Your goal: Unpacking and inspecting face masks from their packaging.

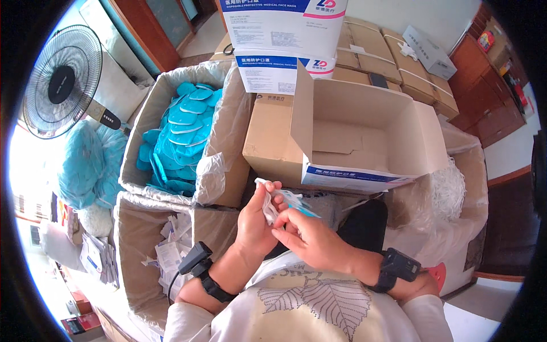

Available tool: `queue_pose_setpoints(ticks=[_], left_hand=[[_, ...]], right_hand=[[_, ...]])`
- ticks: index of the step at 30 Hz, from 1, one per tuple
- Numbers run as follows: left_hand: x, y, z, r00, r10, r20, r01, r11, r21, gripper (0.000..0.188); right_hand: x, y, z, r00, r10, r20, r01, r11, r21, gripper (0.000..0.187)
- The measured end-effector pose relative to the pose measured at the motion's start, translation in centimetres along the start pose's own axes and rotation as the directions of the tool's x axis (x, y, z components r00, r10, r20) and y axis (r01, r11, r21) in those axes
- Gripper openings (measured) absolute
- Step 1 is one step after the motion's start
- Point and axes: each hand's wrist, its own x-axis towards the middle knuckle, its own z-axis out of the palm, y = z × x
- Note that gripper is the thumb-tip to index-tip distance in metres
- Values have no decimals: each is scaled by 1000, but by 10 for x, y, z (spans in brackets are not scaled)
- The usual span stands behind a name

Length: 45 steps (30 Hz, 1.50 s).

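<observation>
In front of my chest, my left hand (255, 221) is closed round a bundle of white elastic straps (269, 206). One white end sticks up past the thumb. Against that bundle my right hand (310, 233) is pinched, its thumb and forefinger at the lower end of the straps. Light blue and white pieces (299, 204) show just beyond the fingers, partly hidden by the hands; they look like part of a face mask. Farther left, a lined carton (162, 94) holds a heap of blue face masks (185, 128).
Ahead stands an open white carton (364, 134), backed by stacked boxes (285, 28). A lower-left carton (137, 273) holds white packets (174, 251). White straps (450, 191) fill a lined box at right. A fan (62, 82) stands at left beside bagged blue masks (85, 165).
</observation>
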Motion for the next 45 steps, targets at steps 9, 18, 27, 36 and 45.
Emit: queue_pose_setpoints(ticks=[9,18,27,36,45], left_hand=[[-5,-14,0,994,101,-27,-92,969,231,23],[-1,-14,-19,915,331,230,-383,538,751,25],[5,-2,-18,991,27,-132,-22,999,37,28],[-31,23,-17,958,-46,-284,171,885,432,32],[-13,71,-18,994,98,45,-102,990,99,21]], right_hand=[[17,24,7,993,49,-103,-71,972,-222,22],[23,29,-6,867,409,284,-481,538,692,7],[3,43,-13,992,107,71,-81,950,-302,23],[-47,2,-49,829,336,448,-238,936,-261,27],[-52,142,-79,827,562,-7,-561,824,-85,32]])
